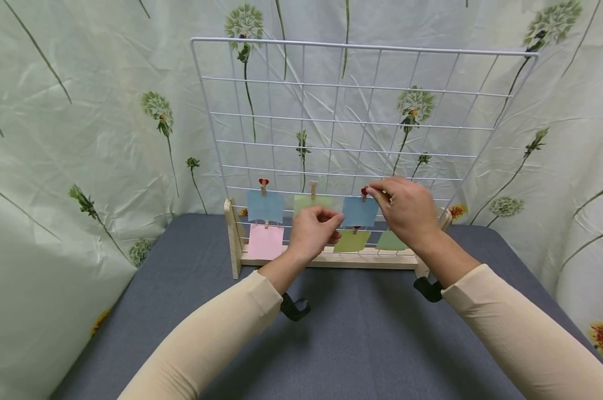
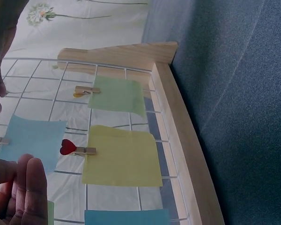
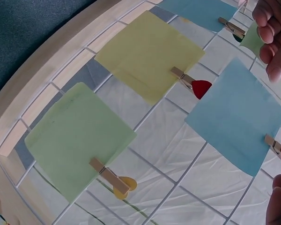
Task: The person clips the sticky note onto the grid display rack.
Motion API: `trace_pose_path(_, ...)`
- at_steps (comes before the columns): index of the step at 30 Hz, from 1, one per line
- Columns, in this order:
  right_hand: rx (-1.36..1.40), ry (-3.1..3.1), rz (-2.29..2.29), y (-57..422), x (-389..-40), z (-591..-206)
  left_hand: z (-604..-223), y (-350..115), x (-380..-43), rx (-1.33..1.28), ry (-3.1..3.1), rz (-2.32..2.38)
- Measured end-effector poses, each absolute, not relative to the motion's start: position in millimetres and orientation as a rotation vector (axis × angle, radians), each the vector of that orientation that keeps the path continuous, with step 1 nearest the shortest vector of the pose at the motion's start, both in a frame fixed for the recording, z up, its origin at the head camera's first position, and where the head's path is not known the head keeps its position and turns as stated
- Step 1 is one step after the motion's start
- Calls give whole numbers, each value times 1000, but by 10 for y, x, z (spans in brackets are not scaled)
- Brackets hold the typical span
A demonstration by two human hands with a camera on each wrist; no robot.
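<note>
My right hand [image 1: 405, 208] pinches a clothespin with a red heart [image 1: 364, 191] at the top of a blue note [image 1: 359, 212], thumb and forefinger meeting at the heart. The note hangs on a white wire grid [image 1: 333, 119]. My left hand [image 1: 312, 229] is just left of that note, fingers loosely bent and holding nothing; whether it touches the paper, I cannot tell. It partly covers a pale green note [image 1: 303, 201]. Below the blue note, a yellow-green note [image 3: 150, 56] hangs from another red-heart clothespin. A green note [image 3: 79, 140] has a yellow-heart clothespin [image 3: 113, 179].
Another blue note [image 1: 265, 206] hangs at the left, above a pink note [image 1: 265, 242]. The grid stands in a wooden base [image 1: 366, 261] on a dark blue-grey tabletop [image 1: 351, 333]. Floral cloth [image 1: 106, 139] hangs behind. Black straps [image 1: 294, 308] dangle below the wrists.
</note>
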State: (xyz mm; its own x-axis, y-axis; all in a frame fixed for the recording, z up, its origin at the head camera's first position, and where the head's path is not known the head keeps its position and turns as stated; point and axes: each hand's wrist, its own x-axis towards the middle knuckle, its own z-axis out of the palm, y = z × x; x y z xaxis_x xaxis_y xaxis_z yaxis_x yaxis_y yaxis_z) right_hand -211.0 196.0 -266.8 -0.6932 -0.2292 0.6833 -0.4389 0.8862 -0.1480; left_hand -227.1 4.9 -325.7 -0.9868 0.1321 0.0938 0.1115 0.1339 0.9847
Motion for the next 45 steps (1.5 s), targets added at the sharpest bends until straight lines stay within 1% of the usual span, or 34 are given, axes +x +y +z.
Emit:
trace_pose_path(7, 475, -2361, 386, 2010, -2086, -2700, -3287, 6, -2247, 266, 2397, 2022)
trace_pose_path(20, 480, -2384, 349, 2102, -2002, -2892, -3391, -144, -2197, 265, 2582, 1847)
trace_pose_path(34, 475, -2469, 344, 2151, -1881, -3153, -3521, -309, -2051, 356, 2795, 1679)
trace_pose_path(45, 461, -2542, 334, 2207, -1783, -3369, -3668, -488, -1946, 307, 2971, 1481)
